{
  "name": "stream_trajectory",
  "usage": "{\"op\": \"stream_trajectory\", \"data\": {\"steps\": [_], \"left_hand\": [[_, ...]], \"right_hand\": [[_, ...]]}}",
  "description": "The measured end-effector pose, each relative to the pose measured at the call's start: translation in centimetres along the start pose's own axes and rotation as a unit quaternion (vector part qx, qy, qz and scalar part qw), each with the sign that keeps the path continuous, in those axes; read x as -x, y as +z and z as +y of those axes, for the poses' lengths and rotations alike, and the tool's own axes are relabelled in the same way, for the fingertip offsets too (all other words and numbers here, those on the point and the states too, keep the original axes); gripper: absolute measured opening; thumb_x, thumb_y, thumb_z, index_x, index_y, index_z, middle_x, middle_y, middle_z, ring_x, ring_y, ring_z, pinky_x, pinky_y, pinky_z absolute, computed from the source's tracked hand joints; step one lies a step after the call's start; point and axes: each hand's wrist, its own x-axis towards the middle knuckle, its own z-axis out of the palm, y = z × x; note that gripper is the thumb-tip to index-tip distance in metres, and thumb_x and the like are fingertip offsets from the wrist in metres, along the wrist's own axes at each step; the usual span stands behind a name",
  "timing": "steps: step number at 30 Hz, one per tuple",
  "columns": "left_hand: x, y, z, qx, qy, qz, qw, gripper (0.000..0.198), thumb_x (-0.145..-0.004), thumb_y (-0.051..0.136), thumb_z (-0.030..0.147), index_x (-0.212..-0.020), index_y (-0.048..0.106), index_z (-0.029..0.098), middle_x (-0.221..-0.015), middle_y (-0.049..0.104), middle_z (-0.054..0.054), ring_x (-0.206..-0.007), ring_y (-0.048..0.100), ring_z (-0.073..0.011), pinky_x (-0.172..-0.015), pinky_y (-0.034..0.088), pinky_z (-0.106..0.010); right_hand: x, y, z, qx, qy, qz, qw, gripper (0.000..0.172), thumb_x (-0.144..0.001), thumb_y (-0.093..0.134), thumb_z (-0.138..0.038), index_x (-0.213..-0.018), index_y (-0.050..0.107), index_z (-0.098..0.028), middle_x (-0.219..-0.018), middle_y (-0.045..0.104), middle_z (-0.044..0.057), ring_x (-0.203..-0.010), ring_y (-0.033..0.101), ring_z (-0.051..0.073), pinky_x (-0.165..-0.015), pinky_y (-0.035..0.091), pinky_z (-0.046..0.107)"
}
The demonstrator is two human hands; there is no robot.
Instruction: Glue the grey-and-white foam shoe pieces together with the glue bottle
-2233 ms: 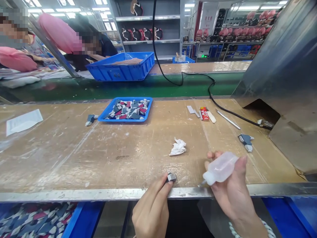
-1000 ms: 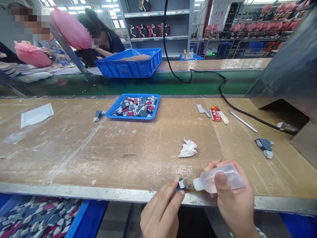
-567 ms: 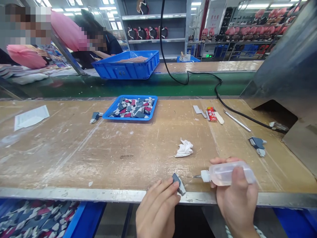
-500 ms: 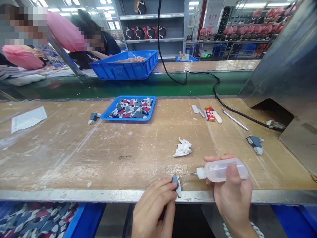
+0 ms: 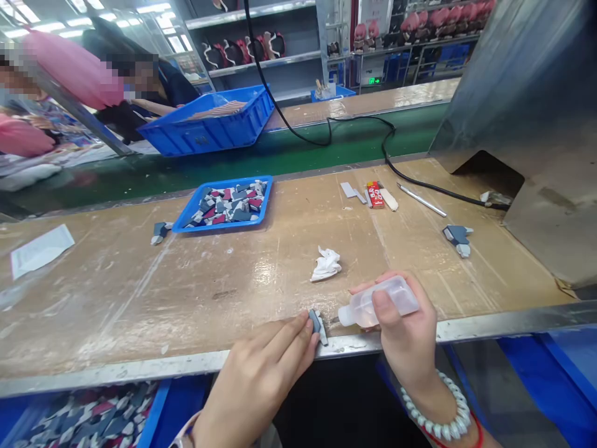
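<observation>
Now I am pinching a small gray piece [image 5: 317, 326] tight in my left grip [image 5: 254, 379] by the metal edge of the table [image 5: 140, 368], and my right grip [image 5: 405, 330] is closing around a clear squeeze bottle [image 5: 377, 302], so its tip needs to reach the piece next.

The crumpled tissue [image 5: 326, 264] is on the bench [image 5: 116, 298]. Just in front of it are a plastic bottle [image 5: 377, 303] and a foam piece [image 5: 316, 326]. Behind it and left is a tray [image 5: 265, 199] of foam bits. Right of it is another foam piece [image 5: 458, 239]
</observation>
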Motion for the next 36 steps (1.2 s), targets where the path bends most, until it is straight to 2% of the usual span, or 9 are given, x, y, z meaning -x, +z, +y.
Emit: {"op": "stream_trajectory", "data": {"steps": [3, 9, 13, 20, 28, 33, 36], "left_hand": [[0.1, 0.4, -0.3, 0.028, -0.001, 0.013, 1.0, 0.01, -0.098, 0.059, 0.01, -0.093, 0.067, 0.012, -0.092, 0.078, -0.007, -0.078, 0.076, -0.0182, -0.071, 0.062, -0.029], [0.5, 1.1, -0.6, 0.097, -0.056, 0.01, 0.994, 0.012, -0.096, 0.062, 0.008, -0.087, 0.065, 0.015, -0.086, 0.074, -0.005, -0.083, 0.075, -0.0172, -0.075, 0.06, -0.025], [0.8, 1.4, -0.7, 0.13, -0.088, 0.019, 0.987, 0.01, -0.093, 0.065, 0.007, -0.088, 0.066, 0.016, -0.089, 0.074, -0.006, -0.085, 0.074, -0.0169, -0.078, 0.06, -0.025], [1.0, 2.0, -0.5, 0.159, -0.146, 0.041, 0.976, 0.013, -0.093, 0.066, 0.007, -0.084, 0.068, 0.017, -0.085, 0.075, -0.004, -0.08, 0.074, -0.0153, -0.072, 0.058, -0.023], [1.2, 2.3, -0.1, 0.173, -0.193, 0.057, 0.964, 0.017, -0.094, 0.065, 0.01, -0.08, 0.07, 0.018, -0.084, 0.076, -0.004, -0.077, 0.074, -0.0159, -0.067, 0.057, -0.025], [1.2, 2.3, -0.2, 0.174, -0.201, 0.061, 0.962, 0.02, -0.095, 0.064, 0.012, -0.077, 0.069, 0.019, -0.083, 0.076, -0.004, -0.075, 0.074, -0.0159, -0.066, 0.057, -0.025], [1.2, 2.3, -0.3, 0.173, -0.196, 0.06, 0.963, 0.02, -0.096, 0.063, 0.012, -0.078, 0.069, 0.018, -0.084, 0.076, -0.004, -0.078, 0.075, -0.0166, -0.068, 0.058, -0.025]], "right_hand": [[-0.1, -0.1, 0.0, 0.017, -0.009, -0.001, 1.0, 0.031, -0.082, 0.08, -0.043, -0.089, 0.057, -0.023, -0.076, 0.075, 0.001, -0.053, 0.064, 0.014, -0.048, 0.053, 0.021], [-0.2, -0.1, -0.1, 0.021, -0.01, -0.041, 0.999, 0.029, -0.083, 0.079, -0.04, -0.088, 0.055, -0.024, -0.072, 0.072, -0.002, -0.057, 0.066, 0.014, -0.052, 0.053, 0.021], [-0.3, -0.1, -0.2, 0.035, -0.02, -0.06, 0.997, 0.03, -0.082, 0.082, -0.037, -0.09, 0.056, -0.025, -0.078, 0.075, -0.002, -0.066, 0.07, 0.015, -0.058, 0.055, 0.021], [-0.1, -0.3, 0.2, 0.026, -0.039, -0.11, 0.993, 0.031, -0.078, 0.084, -0.023, -0.096, 0.06, -0.029, -0.092, 0.078, -0.005, -0.076, 0.074, 0.013, -0.065, 0.056, 0.018], [0.0, -0.4, 0.4, 0.045, -0.067, -0.094, 0.992, 0.02, -0.087, 0.077, -0.027, -0.098, 0.06, -0.028, -0.093, 0.079, -0.003, -0.084, 0.076, 0.015, -0.07, 0.058, 0.02], [0.2, -0.2, 0.5, 0.057, -0.063, -0.086, 0.993, 0.021, -0.087, 0.077, -0.032, -0.099, 0.06, -0.026, -0.095, 0.079, 0.003, -0.08, 0.076, 0.019, -0.063, 0.058, 0.025], [0.1, -0.2, 0.4, 0.038, -0.096, -0.052, 0.993, 0.024, -0.085, 0.079, -0.034, -0.098, 0.061, -0.025, -0.098, 0.076, 0.003, -0.085, 0.073, 0.018, -0.068, 0.058, 0.025]]}}
